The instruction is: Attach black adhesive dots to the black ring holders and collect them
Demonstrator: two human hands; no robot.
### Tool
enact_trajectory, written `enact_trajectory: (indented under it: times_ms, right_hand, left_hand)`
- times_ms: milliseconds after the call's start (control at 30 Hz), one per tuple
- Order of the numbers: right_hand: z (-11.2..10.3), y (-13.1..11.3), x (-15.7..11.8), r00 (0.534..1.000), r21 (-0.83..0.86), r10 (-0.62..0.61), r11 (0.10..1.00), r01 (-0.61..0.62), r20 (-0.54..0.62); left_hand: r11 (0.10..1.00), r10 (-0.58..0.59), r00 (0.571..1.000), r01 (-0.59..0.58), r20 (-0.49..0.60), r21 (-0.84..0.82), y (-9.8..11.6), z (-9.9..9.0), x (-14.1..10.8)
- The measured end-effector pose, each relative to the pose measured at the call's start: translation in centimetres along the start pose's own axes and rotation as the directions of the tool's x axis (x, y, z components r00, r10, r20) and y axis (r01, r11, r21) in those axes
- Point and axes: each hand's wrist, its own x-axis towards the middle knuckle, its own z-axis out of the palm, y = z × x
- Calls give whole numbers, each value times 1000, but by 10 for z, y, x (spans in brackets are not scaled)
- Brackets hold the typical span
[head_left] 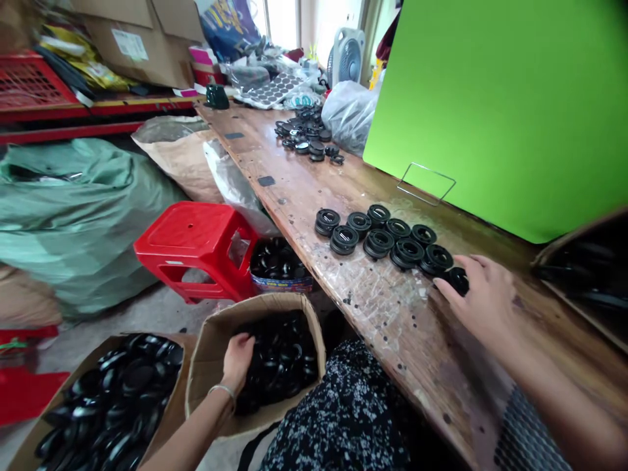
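Observation:
Two rows of round black plastic parts with ringed tops (377, 243) stand on the wooden table (304, 190), several of them. At the right end of the rows my right hand (481, 291) has thumb and fingers closed round another black round part (458, 280). Down to the left, my left hand (239, 358) reaches into a cardboard box (210, 340) of loose black round parts (289, 353). Its fingers are curled at the pile's edge; what they hold, if anything, is hidden.
A second box of black parts (118, 399) stands left of the first. Beyond are a red plastic stool (189, 229) and a green sack (83, 216). A green board (490, 111) lines the table's far side; a loose heap of black parts (309, 134) lies farther up.

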Motion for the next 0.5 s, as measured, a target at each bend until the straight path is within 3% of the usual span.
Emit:
enact_trajectory:
  times_ms: [67, 100, 133, 167, 200, 267, 300, 333, 400, 500]
  right_hand:
    - [12, 2, 10, 997, 35, 25, 999, -27, 71]
    - [17, 3, 13, 994, 53, 42, 997, -47, 105]
    - [20, 3, 16, 989, 57, 62, 996, -70, 131]
    - [23, 3, 17, 985, 46, 83, 995, -90, 149]
    - [25, 3, 18, 982, 25, 97, 994, -102, 160]
    - [26, 2, 16, 981, -5, 102, 995, -102, 163]
    - [25, 2, 14, 983, 2, 91, 996, -92, 159]
    - [24, 3, 11, 986, 22, 75, 997, -80, 151]
    - [19, 4, 2, 991, 86, 32, 995, -43, 129]
    - [8, 6, -19, 996, 192, -13, 981, -4, 86]
  left_hand:
    - [977, 213, 977, -212, 33, -10, 45, 8, -8]
    - [945, 327, 943, -326, 56, -24, 69, 12, -17]
    - [904, 427, 900, -425, 83, -40, 95, 17, -28]
    - [834, 551, 825, -549, 125, -53, 120, 23, -42]
    - [657, 746, 643, -753, 174, -35, 145, 30, -56]
    - [275, 932, 264, -961, 249, -9, 190, 51, -84]
    - [134, 945, 131, -991, 300, 11, 209, 65, -95]
    - [35, 941, 48, -998, 335, 45, 226, 79, -104]
    - [-98, 906, -39, -988, 421, 119, 252, 110, -116]
    - [-181, 855, -60, -965, 516, 188, 275, 145, -120]
